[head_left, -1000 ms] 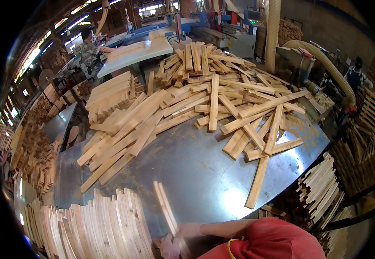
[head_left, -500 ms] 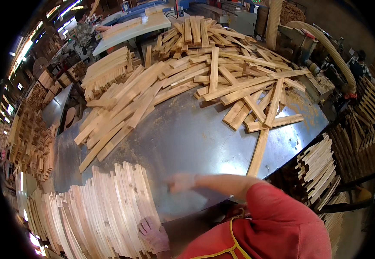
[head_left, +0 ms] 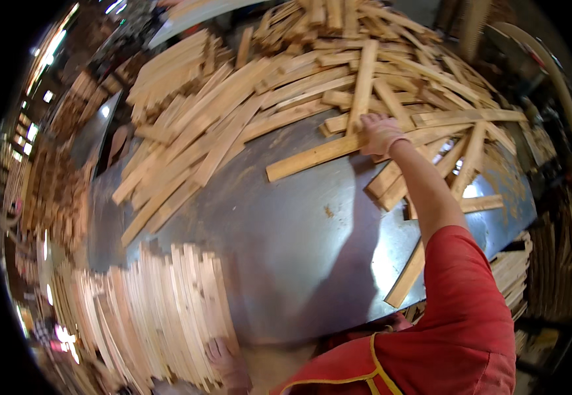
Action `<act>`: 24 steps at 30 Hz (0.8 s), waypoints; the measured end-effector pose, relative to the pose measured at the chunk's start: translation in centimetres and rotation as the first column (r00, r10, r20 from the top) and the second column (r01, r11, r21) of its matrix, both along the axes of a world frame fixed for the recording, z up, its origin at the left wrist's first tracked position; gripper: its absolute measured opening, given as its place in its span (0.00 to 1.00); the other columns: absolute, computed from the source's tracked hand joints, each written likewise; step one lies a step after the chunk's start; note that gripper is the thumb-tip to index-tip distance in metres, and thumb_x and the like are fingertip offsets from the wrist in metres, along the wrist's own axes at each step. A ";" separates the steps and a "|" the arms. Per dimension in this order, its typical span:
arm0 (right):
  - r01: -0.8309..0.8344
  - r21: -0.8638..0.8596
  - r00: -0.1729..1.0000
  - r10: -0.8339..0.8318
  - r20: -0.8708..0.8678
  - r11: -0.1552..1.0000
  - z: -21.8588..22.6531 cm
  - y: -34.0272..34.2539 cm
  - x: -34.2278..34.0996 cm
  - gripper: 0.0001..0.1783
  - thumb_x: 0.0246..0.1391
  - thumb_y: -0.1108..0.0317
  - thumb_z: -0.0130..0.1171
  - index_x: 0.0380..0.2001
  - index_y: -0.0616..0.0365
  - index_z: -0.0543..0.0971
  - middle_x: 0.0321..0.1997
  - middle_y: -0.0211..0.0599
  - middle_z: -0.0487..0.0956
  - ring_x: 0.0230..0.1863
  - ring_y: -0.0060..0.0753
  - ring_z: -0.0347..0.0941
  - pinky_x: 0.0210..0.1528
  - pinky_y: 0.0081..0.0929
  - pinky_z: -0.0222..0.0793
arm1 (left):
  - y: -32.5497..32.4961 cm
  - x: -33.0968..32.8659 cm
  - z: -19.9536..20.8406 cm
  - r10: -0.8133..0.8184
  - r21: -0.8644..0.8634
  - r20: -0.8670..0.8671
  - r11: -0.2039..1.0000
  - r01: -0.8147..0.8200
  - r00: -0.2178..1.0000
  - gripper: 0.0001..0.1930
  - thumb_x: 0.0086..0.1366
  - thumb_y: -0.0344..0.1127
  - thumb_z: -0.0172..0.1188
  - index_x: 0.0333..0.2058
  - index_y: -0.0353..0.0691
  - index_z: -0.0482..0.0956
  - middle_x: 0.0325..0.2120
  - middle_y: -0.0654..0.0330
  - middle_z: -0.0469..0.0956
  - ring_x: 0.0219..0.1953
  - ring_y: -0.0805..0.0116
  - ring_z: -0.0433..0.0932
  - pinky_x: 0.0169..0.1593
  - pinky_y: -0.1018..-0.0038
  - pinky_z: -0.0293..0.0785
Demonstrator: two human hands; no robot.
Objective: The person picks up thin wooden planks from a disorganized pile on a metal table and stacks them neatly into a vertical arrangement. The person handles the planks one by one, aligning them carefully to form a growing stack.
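Observation:
My right hand [head_left: 379,136] reaches far over the metal table, its fingers closed round a wooden slat [head_left: 312,158]. The slat's left end sticks out over bare metal, and its other end runs under my hand toward the pile. Low in the picture, my left hand [head_left: 223,361], in a pinkish glove, lies with outstretched fingers against the near right end of a row of pale slats [head_left: 187,309]. These slats stand packed side by side, their ends uneven. Beyond my right hand spreads a loose pile of slats [head_left: 424,79], many crossing each other.
The metal table [head_left: 279,263] carries more slats [head_left: 194,145] lying slantwise at left, with a neat stack [head_left: 171,72] behind them. One slat [head_left: 404,280] points toward me at the right edge. A pale hose [head_left: 559,79] curves at far right.
My right hand has swung from near the row out to the pile and taken hold of a slat. My left hand stays at the row. The view has shifted.

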State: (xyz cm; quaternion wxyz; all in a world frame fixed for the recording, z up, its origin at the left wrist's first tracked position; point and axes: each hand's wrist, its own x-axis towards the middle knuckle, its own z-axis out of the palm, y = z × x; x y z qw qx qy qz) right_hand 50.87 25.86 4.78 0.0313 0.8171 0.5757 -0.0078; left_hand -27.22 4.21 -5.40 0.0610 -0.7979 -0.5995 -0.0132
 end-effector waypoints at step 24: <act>-0.109 -0.205 0.413 -0.144 -0.899 0.973 -9.9 -19.0 -46.5 0.33 0.60 0.44 0.73 0.53 0.63 0.79 0.36 0.43 0.86 0.34 0.36 0.82 0.37 0.40 0.79 | -6.0 -6.4 0.8 0.693 0.072 0.196 0.696 -0.715 0.694 0.44 0.69 0.60 0.62 0.75 0.39 0.65 0.75 0.46 0.63 0.78 0.47 0.58 0.79 0.50 0.52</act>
